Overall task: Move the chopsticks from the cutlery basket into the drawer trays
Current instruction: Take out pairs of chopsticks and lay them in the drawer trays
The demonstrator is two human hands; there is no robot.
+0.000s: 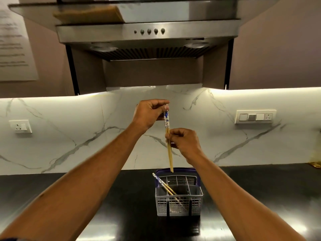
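The left hand (pixel 149 113) pinches the patterned blue-and-white tops of a pair of chopsticks (pixel 168 141), and the right hand (pixel 185 142) grips the same pair at mid-shaft. The pair hangs upright, tips just above the rim of the cutlery basket (pixel 178 204) on the dark worktop (pixel 104 197). This looks like the lift-out step. A second pair (pixel 165 186) leans in the basket's left compartment. The drawer trays are out of view, so next comes a carry downward. The wall notice (pixel 12 40) is too blurred to read.
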